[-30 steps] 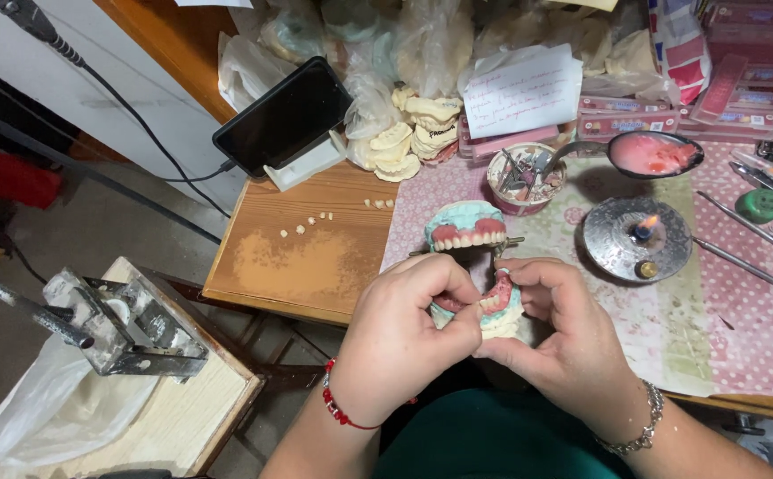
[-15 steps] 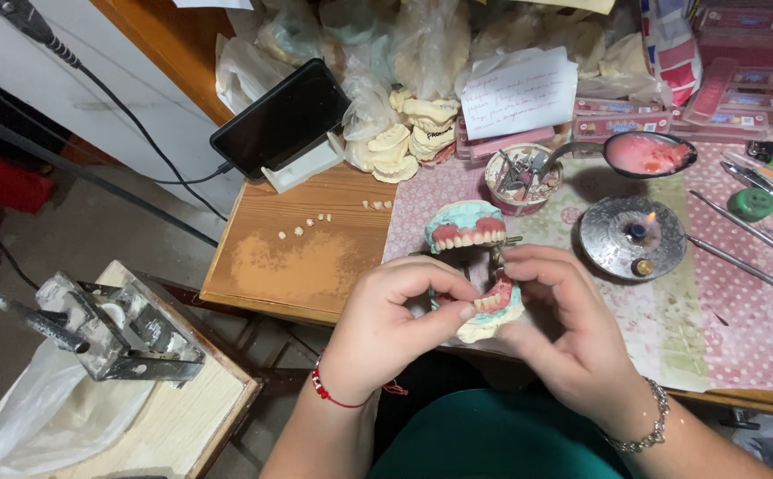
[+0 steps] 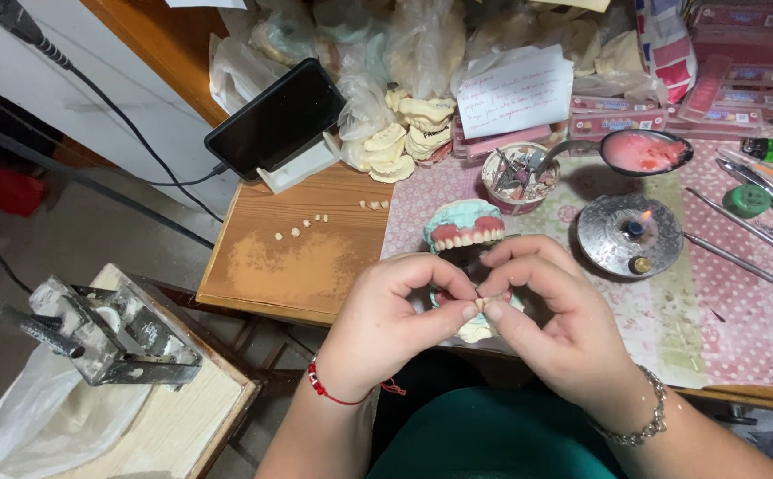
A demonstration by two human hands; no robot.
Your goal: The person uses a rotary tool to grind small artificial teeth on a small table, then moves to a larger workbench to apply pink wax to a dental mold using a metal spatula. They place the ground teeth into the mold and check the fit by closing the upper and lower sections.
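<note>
My left hand (image 3: pixel 395 324) and my right hand (image 3: pixel 551 324) meet at the near table edge, fingertips pinched together on a small tooth-coloured piece (image 3: pixel 481 304). Just under the fingers lies a cream plaster jaw cast (image 3: pixel 475 330), mostly hidden by both hands. Beyond the fingers stands an upper denture model (image 3: pixel 465 226) with pink gums, white teeth and a teal base. A red string bracelet is on my left wrist, a silver chain on my right.
Loose artificial teeth (image 3: pixel 302 228) lie on the wooden board (image 3: pixel 289 266). A lit burner on a metal dish (image 3: pixel 631 232), a spoon of pink wax (image 3: pixel 642 151), a cup of tools (image 3: pixel 515 173), metal instruments (image 3: pixel 764 200), plaster casts (image 3: pixel 404 133), a phone (image 3: pixel 276 115) and a metal press (image 3: pixel 94 328) at left.
Both hands have lifted their fingertips off the lower cast and brought them together on a small piece; the view has shifted slightly.
</note>
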